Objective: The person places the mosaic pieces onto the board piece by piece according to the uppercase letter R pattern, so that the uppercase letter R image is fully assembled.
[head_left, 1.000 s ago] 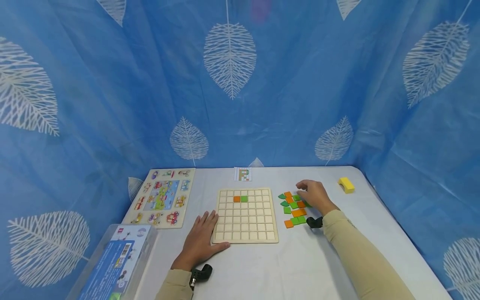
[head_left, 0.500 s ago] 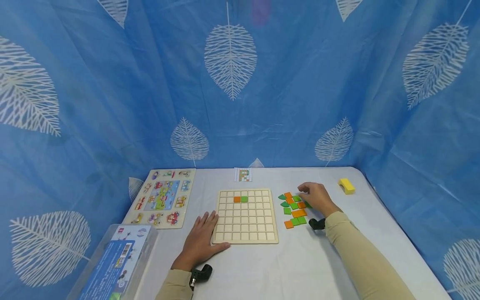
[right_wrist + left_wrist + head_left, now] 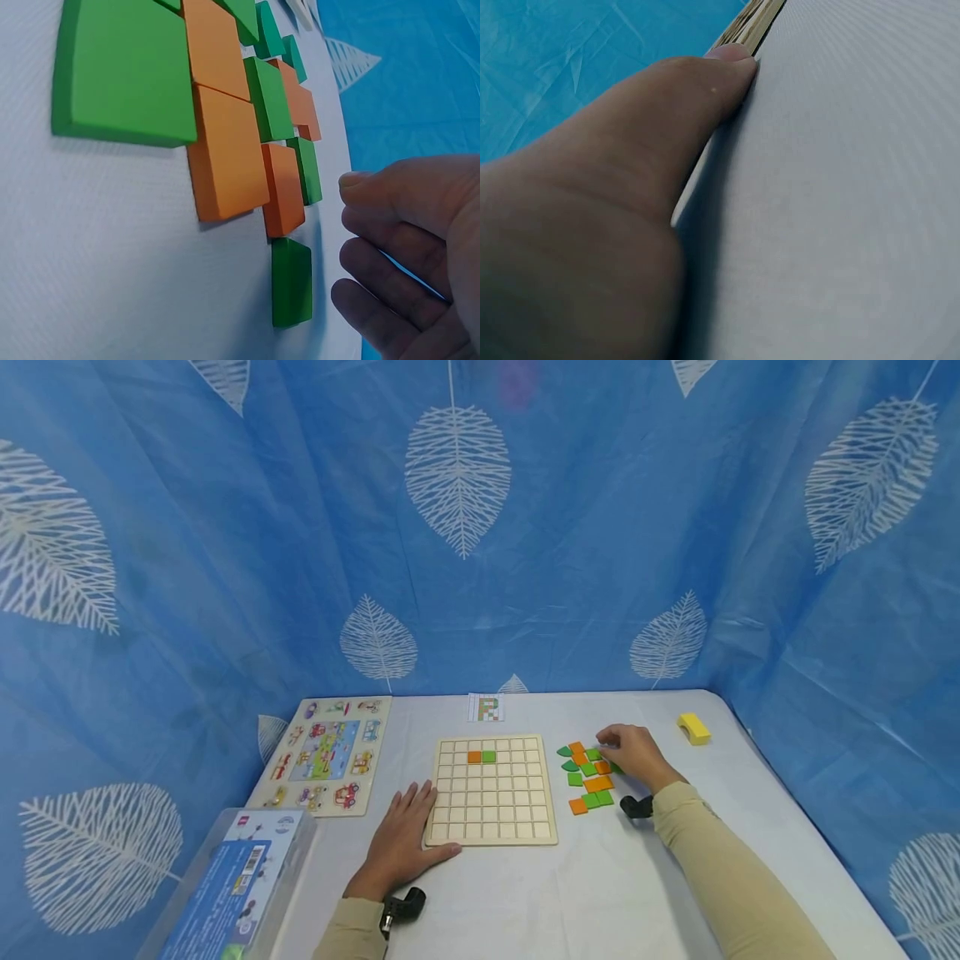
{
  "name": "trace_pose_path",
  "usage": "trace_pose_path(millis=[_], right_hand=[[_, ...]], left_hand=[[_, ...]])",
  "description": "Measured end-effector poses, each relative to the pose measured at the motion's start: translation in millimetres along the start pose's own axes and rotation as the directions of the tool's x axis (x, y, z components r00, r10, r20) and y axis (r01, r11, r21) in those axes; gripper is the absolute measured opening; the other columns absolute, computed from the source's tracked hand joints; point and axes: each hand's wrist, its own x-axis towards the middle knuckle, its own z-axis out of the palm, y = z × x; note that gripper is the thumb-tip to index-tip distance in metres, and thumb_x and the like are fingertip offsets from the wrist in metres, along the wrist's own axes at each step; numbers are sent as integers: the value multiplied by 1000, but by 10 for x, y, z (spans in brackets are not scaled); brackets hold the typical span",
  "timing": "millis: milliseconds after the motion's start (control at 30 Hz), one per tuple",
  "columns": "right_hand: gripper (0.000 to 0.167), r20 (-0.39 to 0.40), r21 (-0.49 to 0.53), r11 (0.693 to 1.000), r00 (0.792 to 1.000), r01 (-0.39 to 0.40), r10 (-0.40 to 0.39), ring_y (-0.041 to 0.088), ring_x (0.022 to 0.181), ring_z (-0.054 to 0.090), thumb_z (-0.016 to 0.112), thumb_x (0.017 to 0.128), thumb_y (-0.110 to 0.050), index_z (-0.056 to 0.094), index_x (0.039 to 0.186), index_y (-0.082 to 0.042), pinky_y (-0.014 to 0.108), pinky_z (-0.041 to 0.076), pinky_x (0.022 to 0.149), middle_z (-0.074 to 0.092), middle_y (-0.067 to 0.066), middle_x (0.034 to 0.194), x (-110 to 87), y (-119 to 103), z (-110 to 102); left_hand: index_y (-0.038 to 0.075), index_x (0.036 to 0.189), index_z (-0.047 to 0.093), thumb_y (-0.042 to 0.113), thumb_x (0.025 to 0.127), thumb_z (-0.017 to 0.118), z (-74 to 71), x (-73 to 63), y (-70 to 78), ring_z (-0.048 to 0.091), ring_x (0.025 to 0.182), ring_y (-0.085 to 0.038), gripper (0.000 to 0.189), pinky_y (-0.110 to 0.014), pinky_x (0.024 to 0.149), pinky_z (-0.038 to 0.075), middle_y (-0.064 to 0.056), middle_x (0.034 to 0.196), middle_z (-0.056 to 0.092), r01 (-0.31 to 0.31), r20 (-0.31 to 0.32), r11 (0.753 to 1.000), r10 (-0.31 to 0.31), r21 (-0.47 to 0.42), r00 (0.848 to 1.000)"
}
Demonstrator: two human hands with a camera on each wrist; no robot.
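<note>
My left hand (image 3: 401,839) rests on the table with fingers spread along the left side of a wooden grid board (image 3: 491,842). Its thumb (image 3: 697,90) lies by the board's near corner. An orange square tile (image 3: 475,757) and a green square tile (image 3: 489,757) sit side by side in the board's upper part. Over the far right of a group of loose tiles, my right hand (image 3: 633,753) hovers with bent fingers, close to a green tile (image 3: 306,171). Nothing shows in its grasp. A darker green tile (image 3: 292,285) lies below that hand, partly hidden in the head view.
Behind the board lies a small pattern card (image 3: 486,707). A picture puzzle board (image 3: 255,795) and a clear plastic box (image 3: 296,843) with a printed sheet take up the left side. At the far right stands a yellow arch block (image 3: 693,729). Blue curtains (image 3: 570,568) enclose the table.
My right hand has shifted slightly to the right and lower over the tiles. My left hand and the two tiles on the board stay in place.
</note>
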Motion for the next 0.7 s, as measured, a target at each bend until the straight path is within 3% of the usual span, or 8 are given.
trace_pose_path(millis=[700], right_hand=[[30, 26, 4, 1000, 999, 21, -22, 37, 115, 65, 74, 99, -4, 71, 127, 3, 55, 54, 102, 71, 17, 122, 4, -27, 46]], left_hand=[[3, 161, 41, 81, 82, 69, 2, 37, -7, 24, 156, -35, 115, -52, 127, 16, -12, 168, 35, 6, 10, 1000, -6, 3, 1000]])
